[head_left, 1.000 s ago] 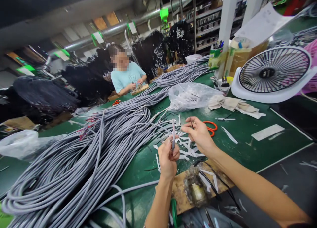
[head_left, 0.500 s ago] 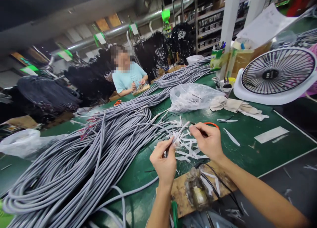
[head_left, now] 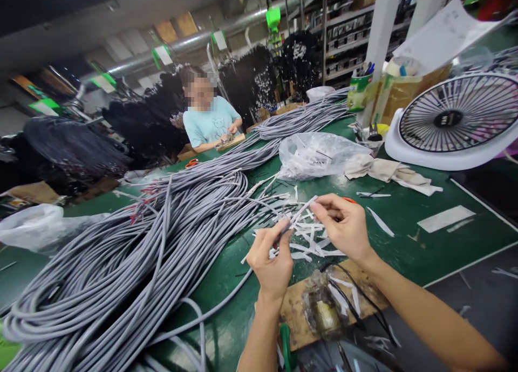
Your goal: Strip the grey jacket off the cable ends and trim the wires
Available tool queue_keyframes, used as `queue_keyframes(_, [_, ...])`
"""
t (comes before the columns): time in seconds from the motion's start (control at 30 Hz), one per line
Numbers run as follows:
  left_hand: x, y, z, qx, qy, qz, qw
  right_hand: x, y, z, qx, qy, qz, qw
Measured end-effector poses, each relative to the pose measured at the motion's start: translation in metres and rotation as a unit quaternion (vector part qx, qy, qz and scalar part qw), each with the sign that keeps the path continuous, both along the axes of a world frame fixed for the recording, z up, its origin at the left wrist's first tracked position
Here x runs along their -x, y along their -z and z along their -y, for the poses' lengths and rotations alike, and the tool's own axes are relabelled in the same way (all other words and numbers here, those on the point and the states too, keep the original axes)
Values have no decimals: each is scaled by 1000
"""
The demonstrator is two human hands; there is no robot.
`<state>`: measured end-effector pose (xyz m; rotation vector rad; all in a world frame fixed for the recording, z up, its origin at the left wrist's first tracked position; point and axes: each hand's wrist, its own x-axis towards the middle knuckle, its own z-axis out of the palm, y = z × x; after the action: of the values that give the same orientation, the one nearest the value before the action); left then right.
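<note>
Grey cables (head_left: 121, 269) heap on the green bench (head_left: 404, 242) at frame left. Centre, your left hand (head_left: 270, 267) pinches a white strip (head_left: 299, 214) between thumb and fingers, just above scattered scraps. The strip's long axis slants up and right, its far tip reaching your right hand (head_left: 342, 226). Those fingers curl narrow; you cannot tell whether they grip it. Beyond them peek orange scissors (head_left: 350, 200), and a fan (head_left: 457, 118) stands upper right.
</note>
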<state>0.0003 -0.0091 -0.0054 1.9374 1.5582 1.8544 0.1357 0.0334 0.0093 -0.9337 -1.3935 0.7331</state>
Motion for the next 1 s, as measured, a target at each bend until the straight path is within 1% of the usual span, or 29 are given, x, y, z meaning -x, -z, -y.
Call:
queue_keyframes(0.03, [0,1,0,-10,5,-20,1000,-1,-2,1,-5,9,-16,1000])
queue_keyframes(0.07, [0,1,0,-18,9,-39,999,-2,-4,3,-12,4,-26,1000])
queue_keyframes(0.1, [0,2,0,-22,13,-60,998,-4,-6,6,-23,-18,-28,999])
queue_keyframes(0.17, [1,4,0,-15,23,-101,994,-6,-9,12,-58,-101,6,993])
queue_keyframes(0.2, [1,5,0,-5,28,-116,993,-8,-10,15,-80,-147,33,985])
queue_keyframes(0.23, [1,5,-1,7,32,-127,991,-9,-10,17,-98,-181,60,977])
queue_keyframes(0.27, [0,6,-1,18,36,-136,990,-11,-10,18,-114,-195,80,971])
queue_keyframes(0.3, [0,6,-1,24,38,-141,989,-12,-9,18,-124,-188,93,970])
queue_keyframes(0.33, [0,6,-1,25,39,-145,988,-14,-7,17,-130,-160,100,973])
queue_keyframes(0.4, [-1,7,-1,19,39,-157,987,-15,-4,13,-143,-61,132,979])
queue_keyframes(0.43, [-1,7,-2,16,38,-164,986,-16,-3,10,-161,-4,167,973])
queue_keyframes(0.47, [-1,7,-2,15,34,-171,985,-15,-2,8,-185,51,212,958])
queue_keyframes(0.5, [-1,7,-2,15,29,-178,983,-15,-2,6,-212,96,266,935])
queue_keyframes(0.57, [-1,8,-2,17,18,-193,981,-14,-2,4,-262,146,367,881])
queue_keyframes(0.63, [0,8,-2,18,10,-206,978,-13,-4,5,-287,161,431,840])
queue_keyframes(0.67, [0,9,-2,19,7,-212,977,-12,-4,6,-293,165,449,827])
queue_keyframes(0.73, [0,9,-2,24,2,-221,975,-12,-5,7,-301,169,467,814])
queue_keyframes(0.83, [0,10,-1,38,0,-223,974,-14,-5,7,-307,155,472,812])
queue_keyframes(1.0, [1,10,0,46,14,-192,980,-15,-6,5,-303,139,447,830])
